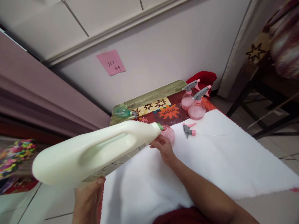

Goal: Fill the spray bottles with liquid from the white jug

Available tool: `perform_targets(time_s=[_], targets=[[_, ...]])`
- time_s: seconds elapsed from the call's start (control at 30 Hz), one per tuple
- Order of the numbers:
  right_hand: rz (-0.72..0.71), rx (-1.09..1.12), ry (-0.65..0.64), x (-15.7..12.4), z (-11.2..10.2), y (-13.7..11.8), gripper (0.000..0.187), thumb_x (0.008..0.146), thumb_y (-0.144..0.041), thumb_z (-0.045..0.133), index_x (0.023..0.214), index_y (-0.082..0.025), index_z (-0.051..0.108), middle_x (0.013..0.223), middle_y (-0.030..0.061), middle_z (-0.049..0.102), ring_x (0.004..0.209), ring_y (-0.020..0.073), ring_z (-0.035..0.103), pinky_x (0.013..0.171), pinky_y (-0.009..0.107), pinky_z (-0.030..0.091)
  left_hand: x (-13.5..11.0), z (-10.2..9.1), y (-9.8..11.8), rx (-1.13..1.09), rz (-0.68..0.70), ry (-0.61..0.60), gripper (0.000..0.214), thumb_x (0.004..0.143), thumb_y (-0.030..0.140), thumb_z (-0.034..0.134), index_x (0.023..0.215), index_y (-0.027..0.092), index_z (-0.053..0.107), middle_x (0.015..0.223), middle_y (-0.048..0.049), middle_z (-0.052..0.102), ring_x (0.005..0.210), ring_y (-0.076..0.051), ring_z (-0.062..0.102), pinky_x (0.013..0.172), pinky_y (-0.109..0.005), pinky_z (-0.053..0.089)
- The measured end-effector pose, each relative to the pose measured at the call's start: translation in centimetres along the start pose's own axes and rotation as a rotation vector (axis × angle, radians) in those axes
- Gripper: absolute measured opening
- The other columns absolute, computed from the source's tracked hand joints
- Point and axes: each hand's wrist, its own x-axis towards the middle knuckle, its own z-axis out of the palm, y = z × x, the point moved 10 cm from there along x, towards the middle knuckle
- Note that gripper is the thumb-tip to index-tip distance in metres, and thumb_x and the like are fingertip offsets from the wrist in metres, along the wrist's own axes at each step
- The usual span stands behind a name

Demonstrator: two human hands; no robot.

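Observation:
A big pale green plastic jug with a moulded handle lies tilted across the view, its mouth to the right and slightly higher than its base. My left hand grips it from below near the base; most of the fingers are hidden. At the neck, the fingers of my right hand are curled against the jug's underside. The jug's green-rimmed mouth meets the opening of a round pink spray bottle without its top, partly hidden behind jug and hand. A grey and pink spray head with a thin tube lies beside that bottle.
Two pink spray bottles with heads on stand at the back right. A green spray bottle lies at the back left. White cloth covers much of the table. Behind is a wall with a pink note; a dark stool stands right.

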Motion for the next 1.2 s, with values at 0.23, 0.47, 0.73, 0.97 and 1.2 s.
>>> perform_targets(time_s=[0.23, 0.47, 0.73, 0.97, 1.2], targets=[[0.011, 0.020, -0.003, 0.0, 0.0, 0.2, 0.032, 0.062, -0.039, 0.087, 0.087, -0.021, 0.078, 0.078, 0.0030, 0.076, 0.074, 0.0184, 0.067, 0.065, 0.031, 0.054, 0.1, 0.4, 0.3, -0.023, 0.028, -0.031, 0.057, 0.047, 0.018, 0.089, 0.099, 0.027, 0.066, 0.109, -0.0037, 0.072, 0.120, -0.035, 0.061, 0.104, -0.055, 0.051], [0.001, 0.000, -0.003, 0.1, -0.1, 0.2, 0.032, 0.063, -0.040, 0.086, 0.088, -0.021, 0.077, 0.077, 0.0033, 0.076, 0.074, 0.0193, 0.067, 0.066, 0.032, 0.055, -0.1, -0.4, 0.3, 0.048, 0.011, 0.033, 0.052, 0.049, 0.017, 0.083, 0.096, 0.025, 0.064, 0.112, -0.0053, 0.070, 0.117, -0.035, 0.062, 0.104, -0.056, 0.051], [-0.002, -0.014, -0.001, 0.0, 0.0, 0.0, 0.033, 0.063, -0.044, 0.086, 0.086, -0.022, 0.077, 0.076, 0.0032, 0.075, 0.072, 0.0192, 0.067, 0.066, 0.033, 0.055, 0.1, 0.3, 0.6, 0.034, 0.025, 0.008, 0.054, 0.048, 0.017, 0.084, 0.097, 0.027, 0.065, 0.112, -0.0005, 0.071, 0.117, -0.033, 0.062, 0.101, -0.051, 0.055], [0.003, 0.000, -0.005, 0.1, -0.1, 0.1, 0.032, 0.063, -0.042, 0.086, 0.086, -0.022, 0.077, 0.076, 0.0027, 0.075, 0.072, 0.0186, 0.067, 0.066, 0.032, 0.055, -0.2, 0.3, 0.6, 0.012, 0.005, 0.022, 0.055, 0.049, 0.016, 0.084, 0.099, 0.026, 0.065, 0.109, -0.0017, 0.072, 0.117, -0.034, 0.062, 0.103, -0.054, 0.053], [0.000, -0.006, -0.002, 0.1, -0.1, 0.1, 0.032, 0.063, -0.042, 0.086, 0.086, -0.022, 0.076, 0.076, 0.0027, 0.075, 0.072, 0.0191, 0.067, 0.065, 0.032, 0.055, -0.7, 1.6, 1.6, 0.032, 0.031, -0.042, 0.053, 0.051, 0.017, 0.086, 0.097, 0.027, 0.064, 0.110, -0.0001, 0.072, 0.114, -0.032, 0.064, 0.103, -0.052, 0.052]])
